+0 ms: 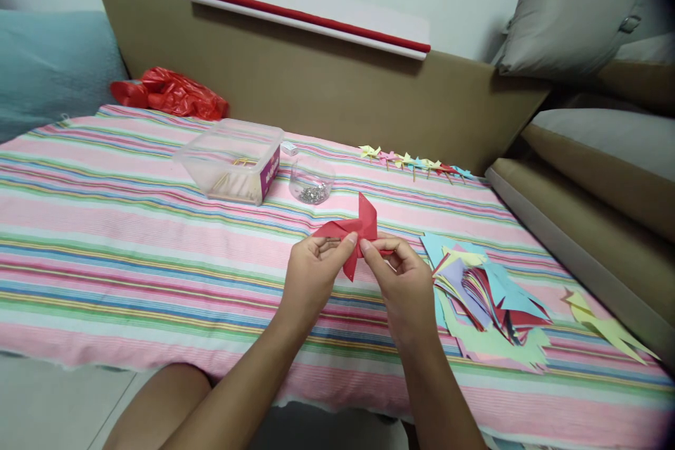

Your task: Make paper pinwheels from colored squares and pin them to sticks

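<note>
A red paper pinwheel [368, 218] is held up between my two hands over the striped cloth, its folded blades pointing out several ways. My left hand [319, 264] pinches it near the centre with the thumb on top. From the other side my right hand [398, 274] grips it the same way, thumb tip close to the left one. Both thumbs cover part of the pinwheel's middle. Beyond the hands stands a round clear container [312, 181] with small silvery pieces inside. To the right lies a loose pile of cut coloured paper [490, 302].
A clear plastic box [232, 158] with thin sticks stands at the back left, near a red plastic bag [179, 95]. Several finished pinwheels on sticks [414, 163] lie in a row at the back. Yellow paper [601, 323] lies far right, beside cushions [585, 183].
</note>
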Motion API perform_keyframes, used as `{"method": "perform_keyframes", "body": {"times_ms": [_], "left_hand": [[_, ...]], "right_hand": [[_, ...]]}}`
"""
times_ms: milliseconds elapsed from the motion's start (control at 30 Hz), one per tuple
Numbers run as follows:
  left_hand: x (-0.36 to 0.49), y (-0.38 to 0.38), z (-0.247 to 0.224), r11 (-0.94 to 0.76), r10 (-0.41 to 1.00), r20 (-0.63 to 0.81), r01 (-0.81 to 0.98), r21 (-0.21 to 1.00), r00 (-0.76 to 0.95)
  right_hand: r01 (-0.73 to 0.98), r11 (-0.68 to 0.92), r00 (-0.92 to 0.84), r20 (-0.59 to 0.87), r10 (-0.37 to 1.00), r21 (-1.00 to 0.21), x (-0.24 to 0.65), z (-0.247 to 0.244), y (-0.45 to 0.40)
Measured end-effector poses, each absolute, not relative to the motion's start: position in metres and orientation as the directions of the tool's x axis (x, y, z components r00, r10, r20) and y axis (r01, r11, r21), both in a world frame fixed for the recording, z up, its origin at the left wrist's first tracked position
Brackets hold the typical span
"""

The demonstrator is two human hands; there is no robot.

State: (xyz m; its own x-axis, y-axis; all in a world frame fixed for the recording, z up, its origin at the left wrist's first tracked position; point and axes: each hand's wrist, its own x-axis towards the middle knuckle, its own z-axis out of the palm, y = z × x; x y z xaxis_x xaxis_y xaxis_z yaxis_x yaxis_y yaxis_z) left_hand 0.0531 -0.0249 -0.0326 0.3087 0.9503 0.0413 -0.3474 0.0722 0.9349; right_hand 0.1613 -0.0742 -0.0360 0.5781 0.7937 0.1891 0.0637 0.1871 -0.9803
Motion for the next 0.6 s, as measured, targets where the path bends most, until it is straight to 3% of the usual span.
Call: {"method": "perform_keyframes", "body": {"times_ms": [300,600], "left_hand": [[0.053,-0.026,-0.032,0.088,0.94,0.041,-0.356,0.931,0.338],[0.054,-0.027,-0.033,0.076,0.932,0.072,-0.386,0.919,0.356]], "right_hand": [[-0.013,0.156,0.631,0.113,0.767,-0.988,0.154,-0.037,-0.074],[0.037,0.129,0.676,0.12,0.727,-0.991,0.147,-0.033,-0.073]]}}
